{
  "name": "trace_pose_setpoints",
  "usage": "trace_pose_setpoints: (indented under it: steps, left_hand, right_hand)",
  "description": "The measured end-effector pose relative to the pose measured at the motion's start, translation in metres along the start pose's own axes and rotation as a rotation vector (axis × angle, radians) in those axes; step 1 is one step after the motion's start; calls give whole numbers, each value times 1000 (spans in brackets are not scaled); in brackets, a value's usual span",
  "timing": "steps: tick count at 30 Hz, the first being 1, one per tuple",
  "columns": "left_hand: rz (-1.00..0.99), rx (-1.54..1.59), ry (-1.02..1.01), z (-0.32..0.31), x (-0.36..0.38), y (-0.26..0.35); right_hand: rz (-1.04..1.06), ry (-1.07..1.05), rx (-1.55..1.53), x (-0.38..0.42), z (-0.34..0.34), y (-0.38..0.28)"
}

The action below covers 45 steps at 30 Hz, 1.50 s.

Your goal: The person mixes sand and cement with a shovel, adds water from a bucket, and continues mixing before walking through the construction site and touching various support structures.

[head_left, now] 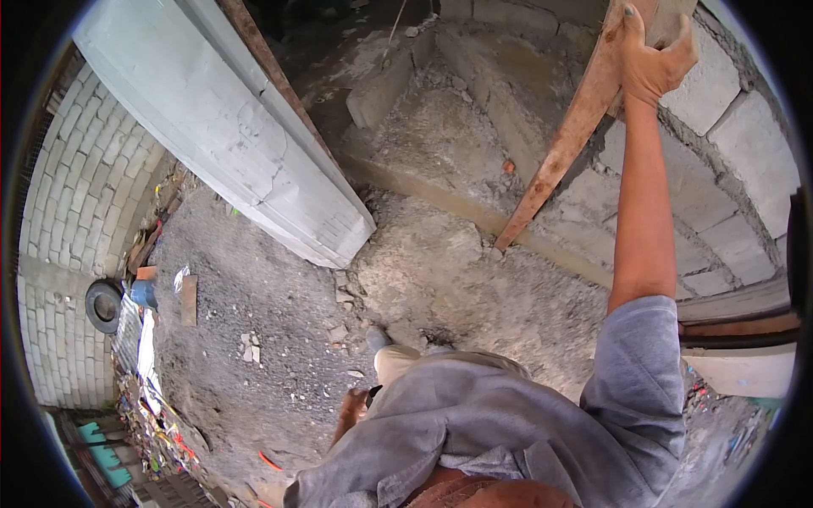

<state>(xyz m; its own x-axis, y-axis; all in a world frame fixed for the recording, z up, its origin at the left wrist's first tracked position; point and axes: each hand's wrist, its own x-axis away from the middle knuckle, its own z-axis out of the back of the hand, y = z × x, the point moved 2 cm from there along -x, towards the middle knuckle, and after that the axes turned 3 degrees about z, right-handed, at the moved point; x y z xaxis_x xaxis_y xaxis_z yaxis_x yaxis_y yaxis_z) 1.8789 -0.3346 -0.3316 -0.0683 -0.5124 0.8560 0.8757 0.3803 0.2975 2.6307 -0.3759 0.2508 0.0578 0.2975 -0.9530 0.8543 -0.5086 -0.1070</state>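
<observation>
Two hands show, and only one is at work. The right hand point(650, 52), up at one o'clock, is at the end of a bare arm stretched straight out from a rolled grey sleeve point(639, 372). Its fingers are curled together over the upper edge of a wooden plank point(569, 135), thumb set apart on the near face, so the grip is closed on the wood. The left hand point(353, 408) hangs low at seven o'clock beside the hip, and a small dark thing sits at its edge (what it is, and whether the fingers close on it, cannot be told).

The plank is a long, rust-brown, weathered board, leaning at a slant from the hand at one o'clock down to its foot near the centre, where it meets a low concrete ledge point(440, 199). Behind it, at two to three o'clock, stands a grey block wall point(728, 127). A pale concrete column point(229, 127) runs from eleven o'clock towards the middle, well apart from the plank. The ground point(254, 305) is rough grey rubble, with a tyre point(103, 306) at nine o'clock.
</observation>
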Motion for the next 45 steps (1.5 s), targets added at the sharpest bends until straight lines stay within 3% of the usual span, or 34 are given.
trace_pose_setpoints:
  steps: [6, 8, 11, 14, 21, 23, 24, 27, 30, 31, 34, 36, 39, 41, 44, 45]
  left_hand:
    - [30, 76, 13, 4, 21, 18]
    - [-142, -57, -51, -1, -27, -27]
    - [-259, -185, -101, -3, -42, -35]
    - [-148, -39, -80, -1, -35, -31]
    - [-259, -42, -53, 5, -55, -41]
    - [-5, 84, 7, 13, -8, 9]
    - [-5, 100, 7, 11, -9, 11]
    - [-19, 100, 49, 9, -14, 9]
    - [-71, 190, 96, -15, -72, -40]
    - [-178, -1, 28, -24, -95, -57]
    - [-25, 103, 57, -23, -61, -31]
    - [-38, 128, 81, -29, -63, -36]
    - [-32, -73, 65, -29, -60, -37]
    - [51, 285, -110, -38, -72, -56]
    - [-102, 229, -187, -35, -94, -74]
    - [-44, 253, -212, -30, -87, -70]
  right_hand:
    - [147, -18, 75, 0, -12, 24]
    - [97, -20, 79, 0, -11, 22]
    - [88, 17, 59, 1, -11, 16]
    - [90, 15, 56, 1, -11, 16]
    - [84, 0, 78, 1, -12, 18]
    - [52, -8, 76, 1, -13, 17]
    - [55, -7, 61, 2, -12, 18]
    - [45, -54, 109, 2, -13, 18]
    - [-2, -80, 123, 2, -13, 15]
    - [-26, -89, 139, 2, -12, 13]
    - [-68, -101, 143, 3, -13, 9]
    - [-63, -78, 132, 1, -11, 6]
    - [-104, -76, 72, 0, -9, 2]
    - [-86, -75, 107, 1, -11, 9]
    - [-62, -68, 136, 1, -13, 14]
    - [-54, -61, 128, 1, -12, 13]
